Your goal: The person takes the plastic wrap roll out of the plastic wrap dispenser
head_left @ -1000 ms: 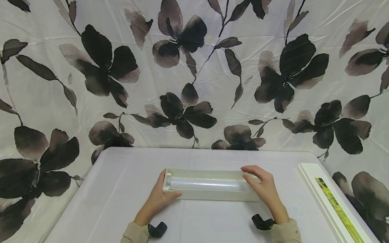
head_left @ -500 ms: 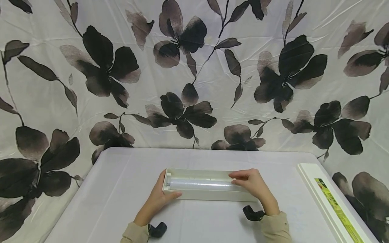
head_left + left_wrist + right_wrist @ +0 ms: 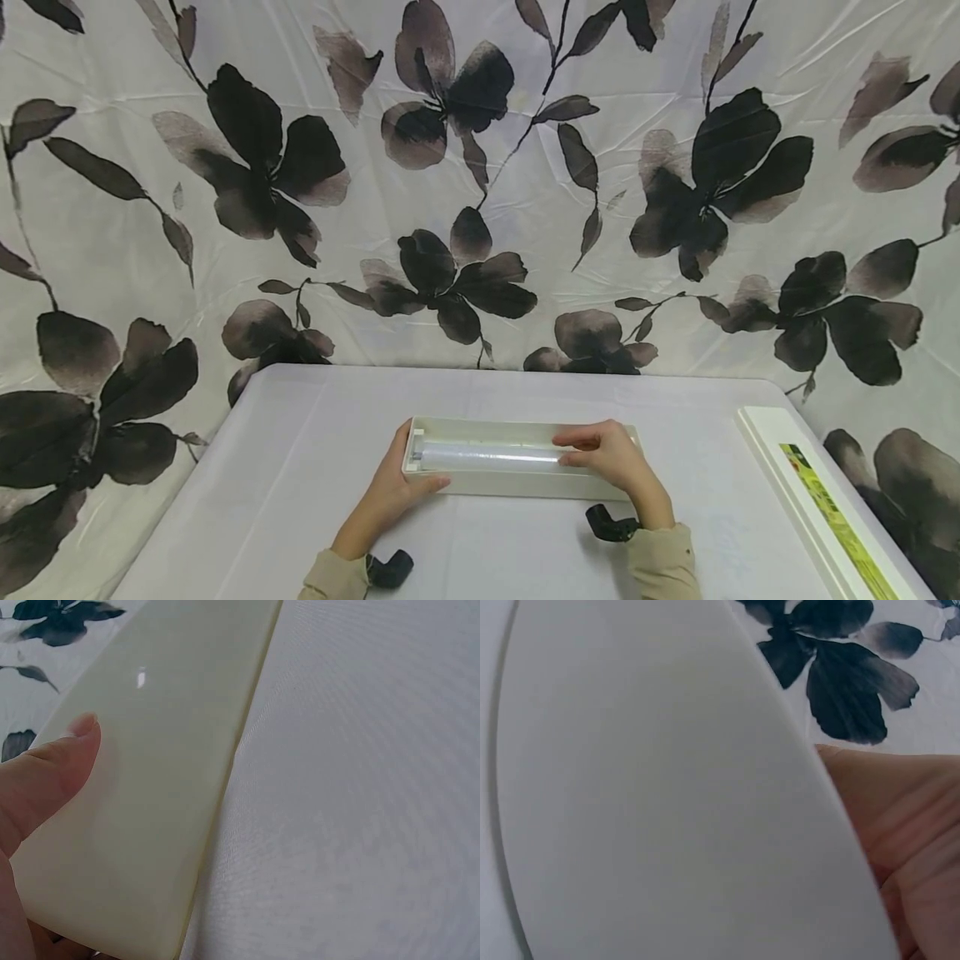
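Observation:
A white rectangular light fixture (image 3: 510, 483) stands on the table with its open side up. Lengthwise inside it lies a pale lamp tube (image 3: 487, 457). My left hand (image 3: 401, 475) grips the fixture's left end; in the left wrist view the thumb (image 3: 64, 761) lies on its smooth front wall (image 3: 157, 787). Over the right half, my right hand (image 3: 603, 454) reaches into the fixture, thumb and fingers apart at the tube and covering its right part. The right wrist view shows the white front wall (image 3: 667, 787) and part of the hand (image 3: 907, 825), but not the fingertips.
A long white strip-shaped piece (image 3: 772, 450) with a yellow-green label (image 3: 832, 517) lies along the table's right side. A white cloth covers the table (image 3: 315, 433). Behind it hangs a floral-patterned sheet (image 3: 570, 208).
My right hand has moved left from the fixture's right end and lower toward the tube, its fingers closer together. The left hand and the fixture have stayed in place.

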Available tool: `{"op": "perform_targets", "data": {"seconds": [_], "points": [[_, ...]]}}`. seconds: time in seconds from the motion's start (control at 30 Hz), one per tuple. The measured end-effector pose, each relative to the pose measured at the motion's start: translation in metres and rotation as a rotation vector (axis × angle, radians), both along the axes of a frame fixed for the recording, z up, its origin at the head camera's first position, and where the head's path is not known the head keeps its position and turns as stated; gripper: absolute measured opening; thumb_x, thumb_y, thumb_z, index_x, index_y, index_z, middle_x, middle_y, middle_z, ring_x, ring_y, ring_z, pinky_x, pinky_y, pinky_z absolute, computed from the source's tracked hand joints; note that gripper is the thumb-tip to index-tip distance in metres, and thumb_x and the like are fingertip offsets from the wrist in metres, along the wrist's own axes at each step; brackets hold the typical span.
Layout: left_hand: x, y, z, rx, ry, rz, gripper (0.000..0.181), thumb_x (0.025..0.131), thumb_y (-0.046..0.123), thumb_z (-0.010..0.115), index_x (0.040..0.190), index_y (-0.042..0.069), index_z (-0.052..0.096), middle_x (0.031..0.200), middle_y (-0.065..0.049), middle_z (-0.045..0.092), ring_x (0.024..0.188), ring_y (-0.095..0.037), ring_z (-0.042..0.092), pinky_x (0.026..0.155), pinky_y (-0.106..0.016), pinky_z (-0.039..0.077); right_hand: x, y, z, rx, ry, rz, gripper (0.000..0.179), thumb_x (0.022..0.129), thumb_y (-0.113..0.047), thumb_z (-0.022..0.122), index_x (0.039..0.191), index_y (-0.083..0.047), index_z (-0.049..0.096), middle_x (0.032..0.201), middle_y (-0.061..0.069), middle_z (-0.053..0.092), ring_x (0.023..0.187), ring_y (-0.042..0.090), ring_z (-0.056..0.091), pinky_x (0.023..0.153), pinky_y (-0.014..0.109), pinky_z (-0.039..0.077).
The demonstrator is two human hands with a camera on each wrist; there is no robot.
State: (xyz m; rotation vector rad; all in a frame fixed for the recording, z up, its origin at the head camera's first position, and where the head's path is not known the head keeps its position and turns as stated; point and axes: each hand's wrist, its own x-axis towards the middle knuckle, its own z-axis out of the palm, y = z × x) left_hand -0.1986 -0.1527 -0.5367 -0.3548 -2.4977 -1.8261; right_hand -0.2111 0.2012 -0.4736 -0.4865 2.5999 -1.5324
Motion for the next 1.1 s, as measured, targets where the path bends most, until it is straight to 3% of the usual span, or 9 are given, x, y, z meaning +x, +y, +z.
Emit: {"op": "perform_targets", "data": {"seconds": [0.17, 0.3, 0.57, 0.9, 1.1], "points": [[0.000, -0.002, 0.001, -0.001, -0.010, 0.016, 0.106, 0.073, 0.022, 0.088, 0.154, 0.007, 0.023, 0.144, -0.015, 0.047, 0.128, -0.036, 0.047, 0.110, -0.062, 0.028, -0.001, -0.004, -0.003, 0.005, 0.018, 0.029, 0.031, 0.074, -0.007, 0.085, 0.103, 0.001, 0.077, 0.104, 0.013, 0.074, 0.099, 0.028, 0.070, 0.086, 0.037, 0.056], [-0.003, -0.001, 0.003, 0.008, -0.020, 0.007, 0.104, 0.072, 0.022, 0.088, 0.154, 0.009, 0.024, 0.143, -0.014, 0.048, 0.127, -0.034, 0.048, 0.110, -0.061, 0.027, -0.003, -0.005, -0.005, 0.064, 0.084, 0.047, 0.032, 0.071, -0.004, 0.086, 0.101, 0.002, 0.076, 0.100, 0.012, 0.074, 0.094, 0.024, 0.071, 0.083, 0.034, 0.057], [-0.005, -0.001, 0.006, 0.017, -0.032, 0.001, 0.106, 0.072, 0.023, 0.088, 0.155, 0.010, 0.024, 0.143, -0.012, 0.048, 0.129, -0.034, 0.047, 0.111, -0.062, 0.026, -0.006, -0.008, -0.003, 0.152, 0.055, 0.051, 0.033, 0.073, -0.003, 0.085, 0.104, 0.001, 0.076, 0.103, 0.013, 0.074, 0.103, 0.033, 0.067, 0.092, 0.047, 0.052], [-0.007, -0.002, 0.005, 0.003, -0.020, -0.001, 0.105, 0.072, 0.024, 0.088, 0.155, 0.010, 0.024, 0.142, -0.013, 0.049, 0.129, -0.035, 0.047, 0.111, -0.063, 0.027, -0.008, -0.012, -0.003, 0.219, 0.106, 0.025, 0.031, 0.073, 0.000, 0.082, 0.104, 0.000, 0.076, 0.106, 0.012, 0.073, 0.105, 0.033, 0.067, 0.093, 0.048, 0.051], [-0.009, -0.002, 0.004, -0.006, -0.023, 0.003, 0.107, 0.072, 0.025, 0.088, 0.155, 0.009, 0.023, 0.144, -0.013, 0.047, 0.131, -0.036, 0.046, 0.111, -0.064, 0.026, -0.009, -0.011, -0.003, 0.267, 0.127, 0.077, 0.032, 0.076, 0.001, 0.077, 0.108, 0.003, 0.073, 0.110, 0.015, 0.072, 0.109, 0.037, 0.064, 0.096, 0.051, 0.048]]}}
